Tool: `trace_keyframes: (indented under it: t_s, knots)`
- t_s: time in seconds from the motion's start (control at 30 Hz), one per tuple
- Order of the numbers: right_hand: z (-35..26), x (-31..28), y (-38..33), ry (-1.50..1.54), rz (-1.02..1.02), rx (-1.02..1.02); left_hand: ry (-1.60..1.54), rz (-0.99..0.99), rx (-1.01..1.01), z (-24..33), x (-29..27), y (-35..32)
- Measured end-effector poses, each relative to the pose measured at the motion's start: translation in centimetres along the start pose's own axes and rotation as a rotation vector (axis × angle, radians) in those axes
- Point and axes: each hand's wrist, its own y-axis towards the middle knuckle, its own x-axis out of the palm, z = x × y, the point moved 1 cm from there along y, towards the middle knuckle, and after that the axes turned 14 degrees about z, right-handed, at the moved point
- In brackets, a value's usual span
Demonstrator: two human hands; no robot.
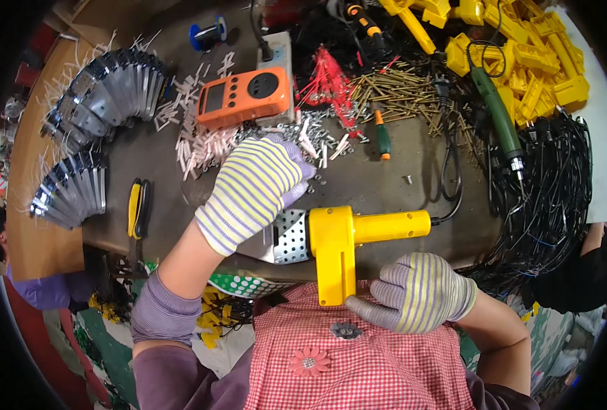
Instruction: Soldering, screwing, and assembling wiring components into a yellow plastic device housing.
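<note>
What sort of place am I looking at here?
Most likely a small assembly workshop: the cluttered bench holds a heap of yellow plastic housings, a green electric screwdriver and an orange meter.

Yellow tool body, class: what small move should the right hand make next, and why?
Probably the right hand should close on the yellow tool body to steady it: its outstretched digit is right by the body's lower corner, while the left hand is curled by the perforated metal, its grip hidden.
</note>
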Motion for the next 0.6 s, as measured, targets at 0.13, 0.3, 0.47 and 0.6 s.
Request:
trace_keyframes:
  t_s: [0.13, 0.3, 0.47, 0.6]
  knots:
    - [4.3, -2.7, 0.4, -0.222, 0.071, 0.572, 0.014, -0.143, 0.009, -0.5, 0.4, 1.2]
    - [10.2, -1.4, -1.7, -0.144, 0.223, 0.666, -0.083, -0.019, -0.049, 0.1, 0.6, 1.8]
    - [10.3, -1.1, -1.7, -0.15, 0.245, 0.633, -0.197, 0.006, -0.069, 3.2, 1.4, 4.3]
    - [5.8, -3.5, -1.5, 0.154, 0.404, 0.783, -0.092, 0.065, -0.094, 0.8, 0.8, 3.5]
